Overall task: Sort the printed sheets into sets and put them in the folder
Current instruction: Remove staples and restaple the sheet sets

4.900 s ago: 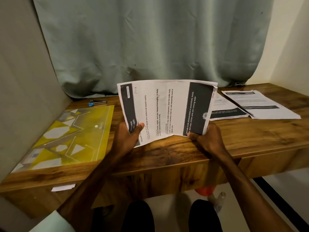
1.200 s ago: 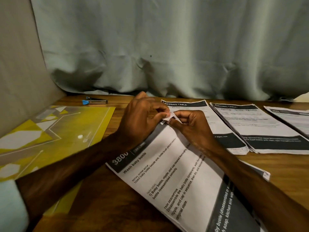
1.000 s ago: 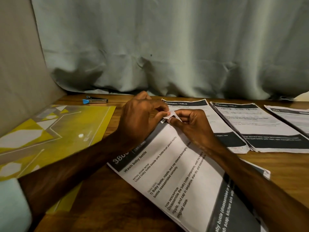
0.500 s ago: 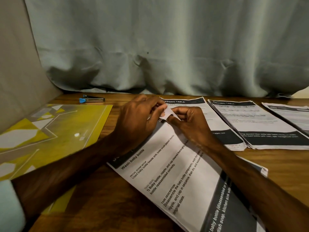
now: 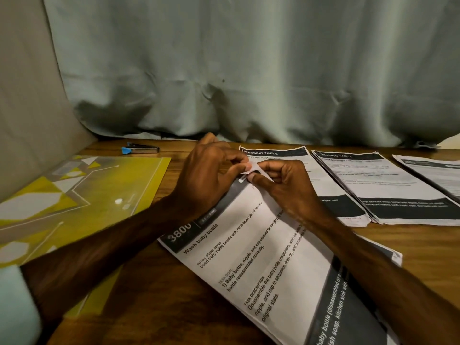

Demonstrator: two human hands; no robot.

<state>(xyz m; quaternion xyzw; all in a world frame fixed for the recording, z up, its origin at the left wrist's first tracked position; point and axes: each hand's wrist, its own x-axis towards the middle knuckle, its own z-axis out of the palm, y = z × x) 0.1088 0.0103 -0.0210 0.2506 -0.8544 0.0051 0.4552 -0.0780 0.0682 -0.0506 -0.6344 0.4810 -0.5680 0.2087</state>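
From my remote seat, the head view showed both of the person's hands meeting at the far corner of a stack of white printed sheets point(image 5: 273, 257) with dark header bands, titled "Wash baby bottle". It lay slantwise on the brown wooden desk point(image 5: 159, 307), straight in front of the body. The left hand point(image 5: 211, 175) and the right hand point(image 5: 286, 192) each had thumb and fingertips pinched together on that corner point(image 5: 256, 170), which stood up as a small folded white peak. I judged they were creasing it over to lock the sheets into one set, with the stack lying flat so the desk bore it while the fingers worked. Edges of lower sheets peeked out on its right side, so it held more than one sheet, though I could not tell how many. I counted three more piles of printed sheets side by side along the back right: the first pile point(image 5: 321, 185) just beyond the right hand, the second pile point(image 5: 388, 190) beside it, and the third pile point(image 5: 433, 173) cut by the frame edge. I supposed they were set apart so the sets would not mix. One yellow plastic folder with white and grey shapes point(image 5: 82, 202) lay flat at the left, with none of the piles on it. One small metal tool with a blue tip point(image 5: 140, 148) lay near the pale green curtain point(image 5: 249, 70), well away from both hands.
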